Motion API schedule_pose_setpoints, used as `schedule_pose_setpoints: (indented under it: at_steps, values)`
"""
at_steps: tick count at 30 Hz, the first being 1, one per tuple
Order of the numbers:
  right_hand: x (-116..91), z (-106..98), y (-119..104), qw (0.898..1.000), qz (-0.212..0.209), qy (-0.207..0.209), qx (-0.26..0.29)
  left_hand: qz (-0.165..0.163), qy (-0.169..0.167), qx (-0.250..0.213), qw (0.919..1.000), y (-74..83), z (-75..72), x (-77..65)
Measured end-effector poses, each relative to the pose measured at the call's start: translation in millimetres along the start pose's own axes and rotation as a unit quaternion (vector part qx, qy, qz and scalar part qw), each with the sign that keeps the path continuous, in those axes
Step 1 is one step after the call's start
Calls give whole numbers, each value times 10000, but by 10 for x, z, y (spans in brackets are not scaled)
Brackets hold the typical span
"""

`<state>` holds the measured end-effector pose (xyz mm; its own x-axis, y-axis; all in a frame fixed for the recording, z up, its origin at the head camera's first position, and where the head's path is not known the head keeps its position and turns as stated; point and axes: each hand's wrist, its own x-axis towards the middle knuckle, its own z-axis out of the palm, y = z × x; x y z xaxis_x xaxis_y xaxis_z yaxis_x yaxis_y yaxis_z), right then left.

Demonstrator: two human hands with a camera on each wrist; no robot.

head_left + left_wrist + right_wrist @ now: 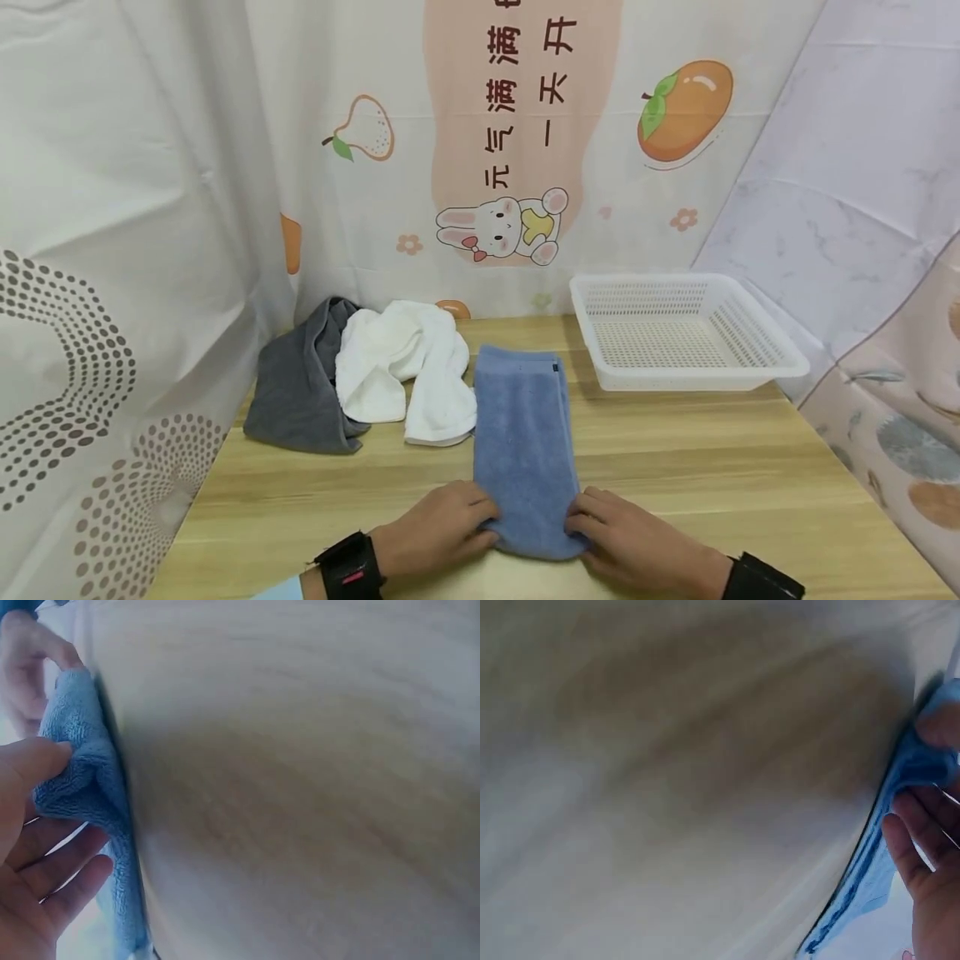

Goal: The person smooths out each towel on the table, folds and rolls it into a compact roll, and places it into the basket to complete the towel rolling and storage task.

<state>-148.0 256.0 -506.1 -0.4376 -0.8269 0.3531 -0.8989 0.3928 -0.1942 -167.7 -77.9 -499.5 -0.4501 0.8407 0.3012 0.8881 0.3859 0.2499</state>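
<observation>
A blue towel (521,442), folded into a long narrow strip, lies on the wooden table with a small dark tag near its far right corner. At its near left corner my left hand (438,527) pinches the edge between thumb and fingers; the left wrist view shows the towel (90,772) bunched there under the thumb. My right hand (637,537) pinches the near right corner. In the right wrist view the thumb presses the blue edge (911,769) against the fingers. The towel's near end is slightly lifted between both hands.
Left of the blue towel lie a crumpled white towel (442,383) and a dark grey towel (296,392), touching each other. A white perforated plastic basket (697,379) stands at the back right of the table (675,450). Printed curtains (360,225) hang behind and at the sides.
</observation>
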Motion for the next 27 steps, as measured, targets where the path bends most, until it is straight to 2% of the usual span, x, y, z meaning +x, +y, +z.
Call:
schedule_pose_setpoints:
  at_steps: [3,4,6,8,10,11,13,15,17,19,21,23,25,27]
  values:
    - [9,-2,18,9995,221,75,227,-408,-51,-569,9975,-58,12,9]
    - [15,-9,29,9984,388,74,400,-619,-47,-893,9941,-78,20,10]
    - [35,-35,55,9921,837,31,932,-1041,-24,-1601,9816,-118,39,14]
    - [60,-62,84,9764,1390,-85,1648,-1392,48,-2243,9645,-150,56,17]
    - [80,-77,115,9554,1834,-166,2307,-1632,143,-2730,9480,-165,67,24]
    - [87,-83,127,9436,2029,-193,2610,-1684,184,-2818,9444,-170,71,30]
    - [97,-81,148,9202,2373,-228,3104,-1726,287,-2759,9451,-179,84,49]
    - [105,-70,161,9033,2612,-211,3397,-1676,401,-2580,9507,-176,91,66]
    - [113,-55,162,8944,2794,-140,3488,-1487,421,-2349,9597,-167,95,69]
    - [120,-41,155,8930,2930,-74,3416,-1212,357,-2130,9689,-139,85,60]
    - [125,-29,146,9015,2977,11,3141,-951,216,-1900,9769,-110,82,45]
    - [129,-28,133,9121,2996,102,2798,-797,101,-1680,9825,-88,83,37]
    - [132,-28,120,9245,2917,193,2448,-832,59,-1501,9851,-81,92,44]
    - [142,-24,106,9448,2657,291,1894,-898,83,-1437,9855,-90,106,54]
